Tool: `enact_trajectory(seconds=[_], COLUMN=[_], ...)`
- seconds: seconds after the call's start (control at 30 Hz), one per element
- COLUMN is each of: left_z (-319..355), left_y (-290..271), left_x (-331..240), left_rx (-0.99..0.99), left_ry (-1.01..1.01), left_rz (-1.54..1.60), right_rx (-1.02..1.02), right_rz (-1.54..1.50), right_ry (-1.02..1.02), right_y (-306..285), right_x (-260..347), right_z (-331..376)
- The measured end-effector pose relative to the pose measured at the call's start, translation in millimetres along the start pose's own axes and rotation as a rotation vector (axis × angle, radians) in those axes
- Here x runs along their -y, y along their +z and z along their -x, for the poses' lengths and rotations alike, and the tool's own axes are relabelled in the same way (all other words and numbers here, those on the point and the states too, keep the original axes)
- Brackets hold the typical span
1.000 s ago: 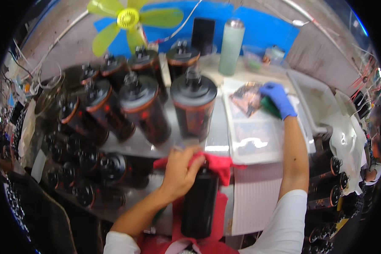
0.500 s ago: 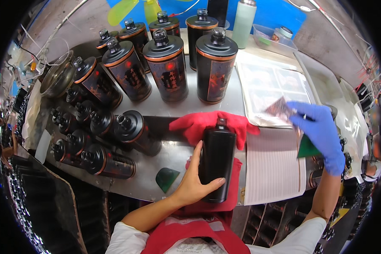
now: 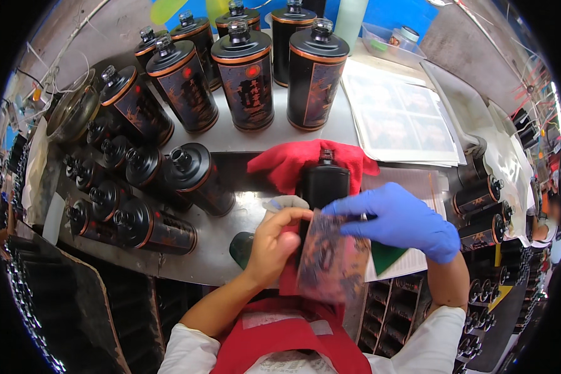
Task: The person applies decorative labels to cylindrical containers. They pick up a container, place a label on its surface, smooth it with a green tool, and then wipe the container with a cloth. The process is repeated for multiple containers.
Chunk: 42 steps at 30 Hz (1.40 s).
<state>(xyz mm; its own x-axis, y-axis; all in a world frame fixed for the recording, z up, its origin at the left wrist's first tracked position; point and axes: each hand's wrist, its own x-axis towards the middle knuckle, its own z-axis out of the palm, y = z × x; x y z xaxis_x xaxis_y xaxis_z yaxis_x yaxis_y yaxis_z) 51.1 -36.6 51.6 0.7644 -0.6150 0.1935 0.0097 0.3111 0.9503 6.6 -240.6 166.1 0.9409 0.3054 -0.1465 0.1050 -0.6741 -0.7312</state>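
Note:
A translucent, dark-patterned decal sheet (image 3: 330,262) hangs in front of me, slightly blurred. My left hand (image 3: 273,243), bare, pinches its upper left corner. My right hand (image 3: 396,218), in a blue glove, grips its upper right part. A green triangular scraper (image 3: 386,258) shows beneath the gloved palm; how it is held is hidden. Behind the sheet a plain black bottle (image 3: 326,181) lies on the red cloth (image 3: 274,165), neck pointing away, its lower part covered. Beside my left fingers is a pale grey thing (image 3: 288,202) that I cannot make out.
Several decorated black bottles (image 3: 243,81) stand along the back and left of the metal table (image 3: 199,249). A dark green scraper (image 3: 240,249) lies left of my hands. At the right are printed sheets (image 3: 396,118) and striped paper (image 3: 417,181); racked bottles (image 3: 477,193) are farther right.
My right hand has brought the decal sheet from the paper stack leftward and nearer, over the bottle. My left hand has let go of the bottle and taken the sheet's corner.

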Motion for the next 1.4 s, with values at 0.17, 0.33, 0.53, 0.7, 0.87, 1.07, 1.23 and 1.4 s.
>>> enact_trajectory(seconds=[0.17,0.33,0.53,0.7,0.87,1.07,1.23,1.4], left_z=[-17,-19,-32,-40,-48,-50,-52,-53], left_y=[5,-2,-1,2,1,3,2,0], left_x=[5,13,14,22,25,23,29,36], left_rx=[-0.209,-0.184,-0.237,-0.313,-0.343,-0.378,-0.384,-0.361], left_ry=[-0.236,-0.225,-0.191,-0.154,-0.071,-0.085,-0.083,-0.096], left_rz=[0.102,0.197,0.123,0.078,0.045,0.051,0.065,0.099], right_rx=[-0.140,-0.154,-0.251,-0.329,-0.419,-0.468,-0.478,-0.499], right_rz=[-0.015,-0.554,-0.714,-0.784,-0.781,-0.767,-0.785,-0.802], right_ry=[0.286,0.443,0.519,0.530,0.533,0.531,0.526,0.508], right_y=[0,2,13,16,19,20,24,31], right_x=[-21,-63,-66,-67,-68,-72,-79,-84], right_z=[-12,0,-3,-8,-12,-14,-16,-20])
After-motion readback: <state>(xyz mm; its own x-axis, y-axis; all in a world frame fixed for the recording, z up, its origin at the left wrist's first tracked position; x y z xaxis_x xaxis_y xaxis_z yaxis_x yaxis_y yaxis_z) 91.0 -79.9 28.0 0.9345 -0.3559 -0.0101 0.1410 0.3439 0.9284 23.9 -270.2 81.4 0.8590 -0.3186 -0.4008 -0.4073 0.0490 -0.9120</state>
